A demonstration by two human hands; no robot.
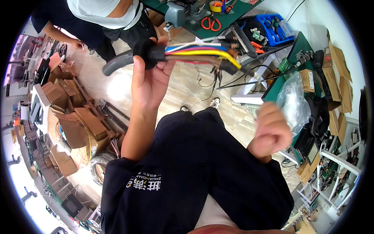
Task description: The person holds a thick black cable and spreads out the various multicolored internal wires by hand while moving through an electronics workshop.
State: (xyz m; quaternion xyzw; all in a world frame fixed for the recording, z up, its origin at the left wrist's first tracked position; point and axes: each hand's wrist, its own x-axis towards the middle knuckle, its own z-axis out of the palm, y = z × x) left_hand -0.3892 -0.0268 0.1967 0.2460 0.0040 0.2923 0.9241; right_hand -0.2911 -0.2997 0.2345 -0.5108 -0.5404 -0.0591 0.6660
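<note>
My left hand (150, 84) is raised and closed around a thick black cable (119, 63), by the round black collar (143, 54) near its stripped end. Out of the collar, several insulated wires (198, 50) in white, blue, red, yellow and brown fan to the right. Their far tips are dark and hard to make out. My right hand (270, 130) is off to the lower right, apart from the cable. It is smeared by motion, but its fingers look curled into a fist; whatever is inside, if anything, is hidden.
A green workbench (233, 17) at the back bears a vise (174, 17), red-handled scissors (210, 24) and a blue tool bin (274, 29). Two people (105, 15) stand at the far left. Cardboard boxes (83, 123) crowd the left; a clear plastic bag (292, 103) lies at right.
</note>
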